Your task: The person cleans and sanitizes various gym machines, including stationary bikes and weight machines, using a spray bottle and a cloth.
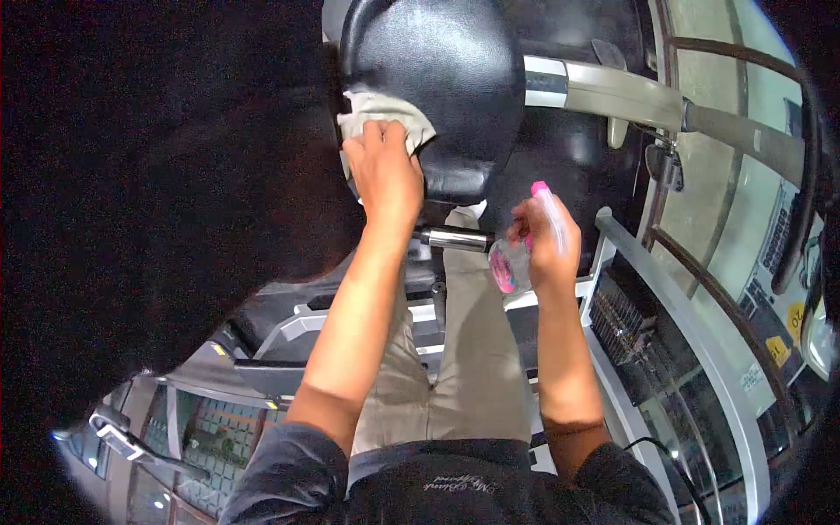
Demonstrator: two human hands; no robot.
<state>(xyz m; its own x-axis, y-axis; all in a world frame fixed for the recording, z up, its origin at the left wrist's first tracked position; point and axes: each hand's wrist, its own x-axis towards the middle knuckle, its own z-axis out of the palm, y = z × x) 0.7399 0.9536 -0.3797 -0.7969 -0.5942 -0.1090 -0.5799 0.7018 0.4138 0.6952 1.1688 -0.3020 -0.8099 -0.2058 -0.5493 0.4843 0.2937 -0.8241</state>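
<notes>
My left hand presses a pale beige cloth against the left edge of a black padded seat, fingers bent over the fabric. To the right, my right hand is closed around a clear spray bottle with a pink nozzle and pink markings. The bottle is apart from the seat, and my palm and fingers hide part of it.
A metal arm runs right from the seat. Below the seat a chrome-and-black bar sticks out near my legs. Pale machine frames and a weight stack stand at right. Darkness covers the left side.
</notes>
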